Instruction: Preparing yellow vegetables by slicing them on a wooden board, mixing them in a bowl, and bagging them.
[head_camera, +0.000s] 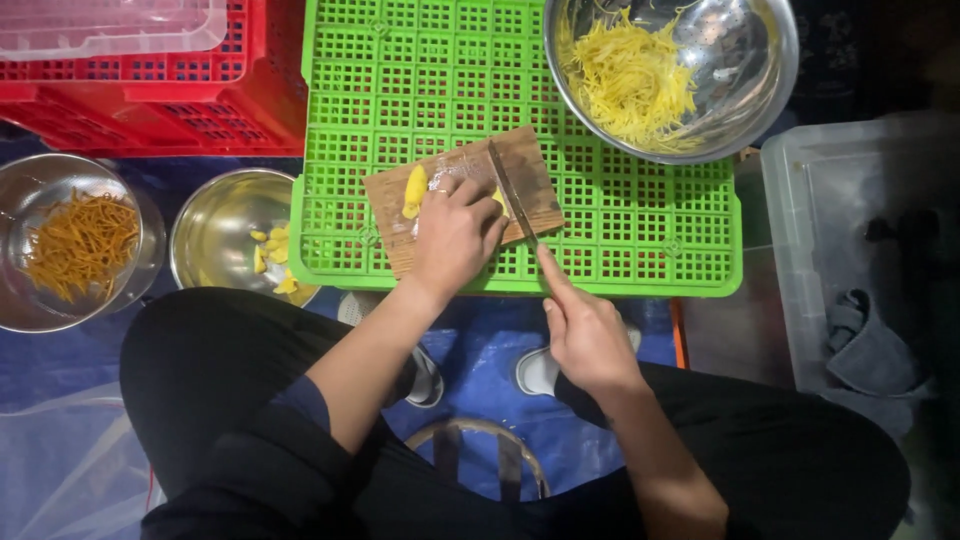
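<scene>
Pale yellow piece (414, 190) on wooden board (463, 196); left hand (455, 235) presses it, right hand (585, 335) grips knife (512, 195)

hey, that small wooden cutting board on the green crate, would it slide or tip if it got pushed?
The small wooden cutting board lies flat on the green plastic lattice crate, so tipping seems unlikely. It looks thin and probably light, so a push might slide it. The left hand pressing down probably steadies it while the right hand holds the knife.

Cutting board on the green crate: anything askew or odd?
The cutting board sits tilted on an upturned green crate, not a table. Left hand pins yellow pieces; right hand holds the knife. Nothing spilled.
</scene>
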